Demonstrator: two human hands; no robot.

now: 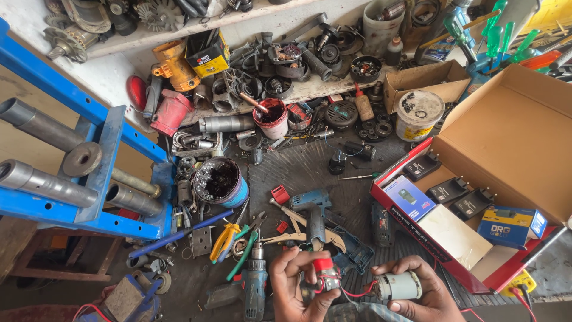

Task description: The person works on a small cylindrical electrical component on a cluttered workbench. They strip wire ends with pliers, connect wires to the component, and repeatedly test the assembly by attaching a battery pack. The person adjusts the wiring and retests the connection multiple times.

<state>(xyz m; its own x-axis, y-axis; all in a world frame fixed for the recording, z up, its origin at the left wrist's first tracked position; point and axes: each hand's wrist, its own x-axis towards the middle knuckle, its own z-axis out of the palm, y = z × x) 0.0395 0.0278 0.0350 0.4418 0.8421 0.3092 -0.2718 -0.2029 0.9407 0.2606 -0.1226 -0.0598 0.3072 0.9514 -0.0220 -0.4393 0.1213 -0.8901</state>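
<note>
Red wires [357,292] join two parts; the left hand [295,286] is wrapped tight around the small red-topped switch part [323,275]; the right hand [417,295] grips the silver motor [398,285], lying sideways, just beside.

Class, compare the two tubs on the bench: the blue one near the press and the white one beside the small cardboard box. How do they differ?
The blue tub stands open, full of black greasy stuff; the white tub is closed by a smudged lid. The blue tub sits at the left by the blue press; the white tub sits farther right. Both are round and dirty.
</note>
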